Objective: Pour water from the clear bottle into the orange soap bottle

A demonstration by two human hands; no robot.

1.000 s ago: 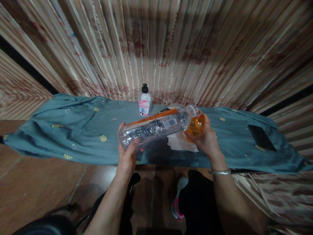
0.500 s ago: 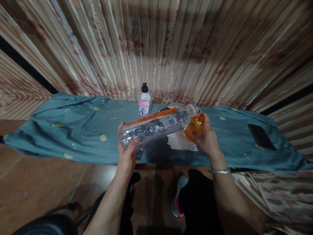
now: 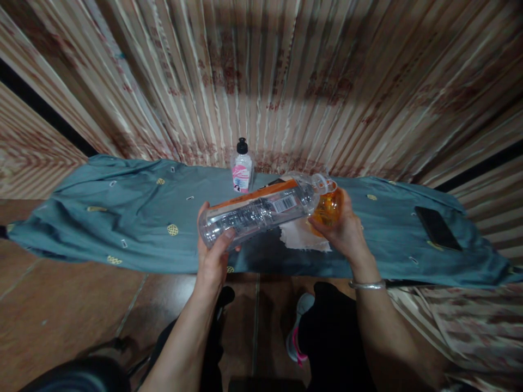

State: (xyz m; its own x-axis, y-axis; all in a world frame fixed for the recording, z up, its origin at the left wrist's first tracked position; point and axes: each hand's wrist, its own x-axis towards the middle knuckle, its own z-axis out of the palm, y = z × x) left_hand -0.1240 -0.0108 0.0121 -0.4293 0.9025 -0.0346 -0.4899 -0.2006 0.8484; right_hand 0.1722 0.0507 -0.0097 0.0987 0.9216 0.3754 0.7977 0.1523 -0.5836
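My left hand (image 3: 214, 250) is wrapped round the base of a clear plastic bottle (image 3: 253, 212) with an orange and white label and a barcode. The bottle is tilted nearly flat, its neck pointing right. That open-looking neck meets the top of an orange container (image 3: 327, 206), which my right hand (image 3: 343, 231) grips from the right. I cannot tell whether the two touch, and the fingers behind the container are hidden. Below them a whitish, ragged-edged cloth or paper (image 3: 304, 237) lies on the table.
A small bottle (image 3: 242, 169) with a black cap and pink label stands at the back of the table, on a teal patterned cloth (image 3: 139, 218). A dark phone (image 3: 437, 227) lies at the right. Striped curtain (image 3: 261, 81) hangs close behind.
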